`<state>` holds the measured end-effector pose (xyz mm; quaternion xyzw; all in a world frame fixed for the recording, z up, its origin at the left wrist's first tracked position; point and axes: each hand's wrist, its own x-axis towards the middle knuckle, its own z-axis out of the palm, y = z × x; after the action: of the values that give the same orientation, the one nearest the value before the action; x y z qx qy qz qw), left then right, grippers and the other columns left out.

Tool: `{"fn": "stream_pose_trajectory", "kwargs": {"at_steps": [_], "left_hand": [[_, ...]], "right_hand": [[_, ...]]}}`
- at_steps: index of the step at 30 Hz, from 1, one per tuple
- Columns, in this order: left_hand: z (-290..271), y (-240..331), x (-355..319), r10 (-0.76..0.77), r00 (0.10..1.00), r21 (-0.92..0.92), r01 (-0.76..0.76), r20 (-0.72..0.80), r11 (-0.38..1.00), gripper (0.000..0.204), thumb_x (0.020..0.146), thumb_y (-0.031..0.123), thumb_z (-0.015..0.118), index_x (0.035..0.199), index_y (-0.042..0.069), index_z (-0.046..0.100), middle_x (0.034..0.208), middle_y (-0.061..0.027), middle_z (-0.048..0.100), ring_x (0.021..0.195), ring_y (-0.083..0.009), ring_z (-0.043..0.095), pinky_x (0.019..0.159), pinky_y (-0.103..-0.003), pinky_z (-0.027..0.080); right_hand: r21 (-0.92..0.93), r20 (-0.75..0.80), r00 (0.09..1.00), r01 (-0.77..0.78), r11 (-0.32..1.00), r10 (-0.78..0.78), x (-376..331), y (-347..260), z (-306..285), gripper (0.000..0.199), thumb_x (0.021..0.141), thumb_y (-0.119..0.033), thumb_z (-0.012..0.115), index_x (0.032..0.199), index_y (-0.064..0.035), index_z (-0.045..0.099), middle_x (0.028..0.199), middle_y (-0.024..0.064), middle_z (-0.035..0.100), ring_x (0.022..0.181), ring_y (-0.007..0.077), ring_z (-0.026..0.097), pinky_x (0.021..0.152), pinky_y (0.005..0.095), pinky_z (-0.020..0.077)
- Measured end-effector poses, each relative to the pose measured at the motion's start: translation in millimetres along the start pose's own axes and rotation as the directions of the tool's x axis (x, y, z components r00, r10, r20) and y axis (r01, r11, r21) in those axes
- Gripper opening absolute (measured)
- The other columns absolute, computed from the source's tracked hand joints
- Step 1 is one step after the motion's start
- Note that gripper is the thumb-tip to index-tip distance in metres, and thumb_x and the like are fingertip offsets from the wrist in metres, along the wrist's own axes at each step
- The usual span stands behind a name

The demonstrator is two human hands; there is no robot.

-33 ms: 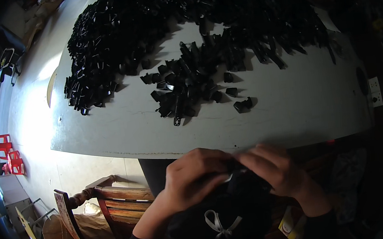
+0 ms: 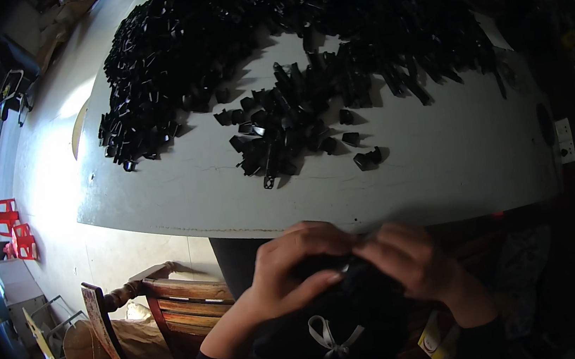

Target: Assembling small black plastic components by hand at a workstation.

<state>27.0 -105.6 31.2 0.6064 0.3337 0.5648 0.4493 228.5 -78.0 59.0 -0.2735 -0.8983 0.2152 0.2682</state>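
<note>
Apparently nothing differs from the earlier picture — it shows the same moment, hands and parts alike in place. Both hands meet just below the near edge of the white tabletop (image 2: 162, 201): the left hand (image 2: 297, 267) curls over from the left, the right hand (image 2: 410, 258) from the right, fingertips touching around a small dark piece (image 2: 346, 266) pinched between them. Its shape is hard to make out against the dark clothing beneath, and which hand's grip actually clamps it I cannot tell. Above, a big heap of black plastic parts (image 2: 229, 37) covers the tabletop, a smaller cluster (image 2: 281, 127) nearer — its far right side sinks into shadow. A wooden chair (image 2: 166, 299) stands lower left.
</note>
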Motion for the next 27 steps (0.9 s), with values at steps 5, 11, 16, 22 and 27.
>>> {"fn": "stream_pose_trajectory", "kwargs": {"at_steps": [5,11,16,22,27], "left_hand": [[4.7,1.4,-14.1,-0.138,0.971,-0.343,0.2,0.196,0.918,0.056,0.102,0.039,0.03,0.094,-0.005,0.064,0.094,-0.0159,0.067,0.083,-0.0261,0.067,0.073,-0.031,0.052],[8.3,4.0,-22.1,0.036,0.991,-0.501,0.033,0.129,0.865,0.052,0.102,0.035,0.032,0.092,-0.006,0.063,0.09,-0.0188,0.067,0.09,-0.0333,0.065,0.088,-0.04,0.048],[-15.0,3.0,-10.2,-0.084,0.996,-0.045,0.082,-0.033,0.996,0.05,0.1,0.039,0.037,0.091,-0.003,0.064,0.11,-0.0242,0.061,0.109,-0.0347,0.056,0.096,-0.043,0.042],[-67.3,-21.2,-2.3,0.007,0.907,0.49,0.22,-0.42,0.843,0.019,0.077,-0.009,0.059,0.094,-0.001,0.062,0.092,-0.0106,0.062,0.077,-0.0201,0.061,0.069,-0.027,0.048],[-81.0,-26.4,16.4,-0.008,0.923,0.606,0.26,-0.385,0.752,0.021,0.076,-0.005,0.062,0.095,0.004,0.064,0.093,-0.0102,0.061,0.076,-0.0264,0.06,0.068,-0.033,0.048]], "right_hand": [[0.336,0.029,0.999,0.031,0.941,-0.043,11.9,-21.9,22.5,0.037,0.082,-0.001,0.06,0.118,0.0049,0.055,0.106,0.02,0.061,0.089,0.0287,0.066,0.073,0.0327,0.0568],[0.449,0.062,0.998,-0.051,0.892,0.026,10.9,-37.6,39.4,0.035,0.079,0.001,0.059,0.114,0.0051,0.057,0.116,0.0211,0.059,0.094,0.0312,0.065,0.072,0.0349,0.0552],[0.016,0.092,0.987,0.129,0.991,-0.13,23.6,-22.5,45.8,0.01,0.079,-0.004,0.059,0.087,0.0016,0.061,0.1,0.0151,0.06,0.086,0.026,0.063,0.073,0.0378,0.053],[-0.277,0.043,0.991,0.133,0.952,-0.126,105.1,39.5,47.5,0.013,0.075,-0.001,0.055,0.084,-0.0061,0.062,0.073,0.004,0.05,0.07,0.0205,0.053,0.06,0.0334,0.0432],[-0.488,0.207,0.959,0.274,0.828,-0.196,135.3,57.3,53.0,0.009,0.074,-0.003,0.056,0.078,-0.0098,0.06,0.069,0.0015,0.047,0.069,0.0162,0.052,0.059,0.0306,0.042]]}}
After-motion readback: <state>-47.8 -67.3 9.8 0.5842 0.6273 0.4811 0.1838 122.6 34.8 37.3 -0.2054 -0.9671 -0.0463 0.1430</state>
